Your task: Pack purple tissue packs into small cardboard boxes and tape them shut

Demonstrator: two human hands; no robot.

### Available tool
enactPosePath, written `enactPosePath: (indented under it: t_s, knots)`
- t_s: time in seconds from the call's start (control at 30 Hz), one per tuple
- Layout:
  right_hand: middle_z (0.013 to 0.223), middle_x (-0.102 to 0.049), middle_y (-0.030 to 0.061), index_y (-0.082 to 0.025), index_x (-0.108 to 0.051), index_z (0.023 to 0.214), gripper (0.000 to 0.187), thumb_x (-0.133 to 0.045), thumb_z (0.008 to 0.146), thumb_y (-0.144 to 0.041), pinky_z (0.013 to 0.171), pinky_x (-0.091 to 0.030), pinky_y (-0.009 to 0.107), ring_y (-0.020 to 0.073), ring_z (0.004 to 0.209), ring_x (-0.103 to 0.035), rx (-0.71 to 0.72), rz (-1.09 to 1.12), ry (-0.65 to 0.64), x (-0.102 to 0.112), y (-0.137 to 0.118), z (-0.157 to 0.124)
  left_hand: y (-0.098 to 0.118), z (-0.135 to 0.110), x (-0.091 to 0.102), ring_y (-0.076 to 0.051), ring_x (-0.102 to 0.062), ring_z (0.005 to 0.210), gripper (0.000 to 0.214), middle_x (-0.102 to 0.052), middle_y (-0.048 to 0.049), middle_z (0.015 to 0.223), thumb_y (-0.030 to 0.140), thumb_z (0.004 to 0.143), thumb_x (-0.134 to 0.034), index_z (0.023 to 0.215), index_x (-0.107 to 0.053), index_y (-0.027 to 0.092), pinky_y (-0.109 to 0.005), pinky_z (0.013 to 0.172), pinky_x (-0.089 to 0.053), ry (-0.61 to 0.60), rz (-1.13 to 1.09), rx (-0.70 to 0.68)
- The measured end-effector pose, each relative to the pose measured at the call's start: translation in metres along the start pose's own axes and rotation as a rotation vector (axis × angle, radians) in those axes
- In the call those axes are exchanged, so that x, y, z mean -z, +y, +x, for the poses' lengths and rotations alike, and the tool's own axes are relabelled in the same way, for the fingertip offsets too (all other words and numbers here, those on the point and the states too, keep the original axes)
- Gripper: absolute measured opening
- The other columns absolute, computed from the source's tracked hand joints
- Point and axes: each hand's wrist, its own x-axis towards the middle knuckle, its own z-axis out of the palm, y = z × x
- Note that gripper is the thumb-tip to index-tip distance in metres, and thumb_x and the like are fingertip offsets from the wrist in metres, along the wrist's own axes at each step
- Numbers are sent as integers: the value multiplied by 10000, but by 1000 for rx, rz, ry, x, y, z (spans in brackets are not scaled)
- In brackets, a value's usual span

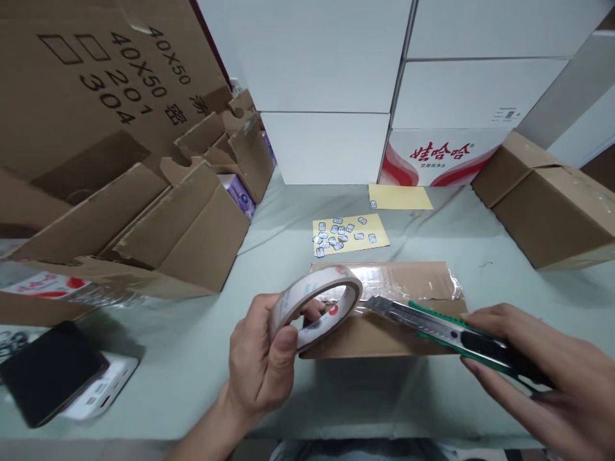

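My left hand [262, 362] is closed around a roll of clear packing tape [355, 291], held above the left part of a small cardboard box [375, 339]. Shiny tape lies along the top of that box. In my right hand [542, 378] is a utility knife [446, 330] with a green and black handle. Its blade end points left, over the taped top of the box and close to the roll. From this view I cannot tell whether the blade touches the tape.
Beyond the box lie a yellow card [353, 246] with several small stickers and another yellow card [401, 197]. Open cardboard boxes [192, 237] stand left; a closed carton [552, 198] stands right. White boxes [327, 147] wall the back. A phone [52, 371] rests on a white device [103, 387].
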Motion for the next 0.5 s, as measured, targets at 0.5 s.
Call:
enactPosePath:
  t_s: [0.5]
  knots:
    - [968, -678, 81, -222, -528, 1213, 228, -505, 988, -250, 578, -606, 255, 182, 743, -732, 174, -6, 31, -31, -31, 9, -16, -4, 4, -210, -739, 847, 317, -736, -48, 887, 496, 1038, -420, 1000, -545, 207, -310, 728, -584, -90, -61, -122]
